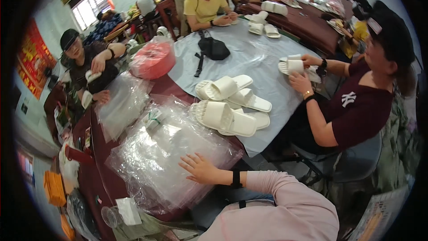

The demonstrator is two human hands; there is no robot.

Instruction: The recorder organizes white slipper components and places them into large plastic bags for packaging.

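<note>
My right hand (198,168) reaches leftward with its palm down and fingers spread, at the near right part of a pile of clear plastic bags (156,169). It grips nothing; whether the fingertips press on the top bag I cannot tell. A black band circles the wrist below a pink sleeve (285,187). My left hand does not show. Just beyond the bags, several cream slippers (224,118) are stacked in overlapping pairs on the grey-blue sheet (272,93). A small green-and-white bundle (154,118) lies on the bags.
At the right a co-worker (356,93) holds a slipper (292,66). Another at the left (96,58) handles slippers near more bags (122,102). A pink-red plastic roll (154,58) and black pouch (214,48) lie farther back. A clear cup (111,216) stands at the near left.
</note>
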